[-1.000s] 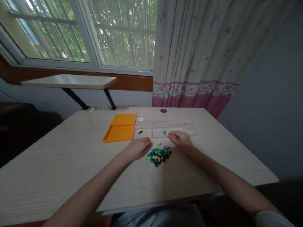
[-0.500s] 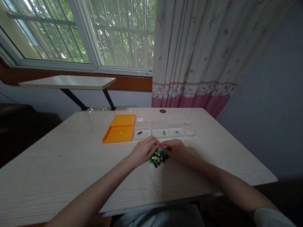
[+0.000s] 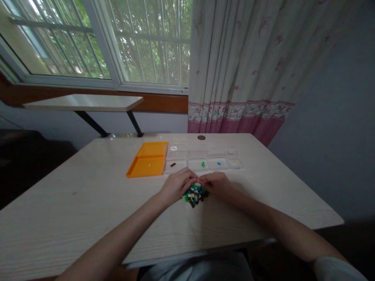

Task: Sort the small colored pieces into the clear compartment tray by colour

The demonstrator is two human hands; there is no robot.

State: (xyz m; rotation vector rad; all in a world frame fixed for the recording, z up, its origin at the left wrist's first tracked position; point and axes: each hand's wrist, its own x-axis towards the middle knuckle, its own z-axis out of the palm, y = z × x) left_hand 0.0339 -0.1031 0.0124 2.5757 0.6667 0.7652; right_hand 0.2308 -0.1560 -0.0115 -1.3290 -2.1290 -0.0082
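Observation:
A small heap of tiny coloured bricks (image 3: 194,196) lies on the pale wooden table (image 3: 88,203), partly covered by both hands. My left hand (image 3: 175,185) rests at the heap's left edge with fingers curled and pinched. My right hand (image 3: 216,184) sits at the heap's right edge, fingers also bent together; the fingertips of both hands almost meet over the far side of the heap. What they pinch is too small to see. Behind them lies a clear compartment tray (image 3: 187,156) holding a brown piece (image 3: 173,164), a green piece (image 3: 203,164), a blue piece (image 3: 218,163) and a yellow piece (image 3: 235,161).
An orange lid (image 3: 148,160) lies left of the clear tray. A small round hole cap (image 3: 201,137) sits near the table's far edge. A window with a ledge shelf (image 3: 82,102) and a patterned curtain (image 3: 240,70) stand behind the table.
My right hand drew back from the tray to the heap, leaving a blue piece in a compartment. My left hand slid right onto the heap. Both hands now meet over the bricks.

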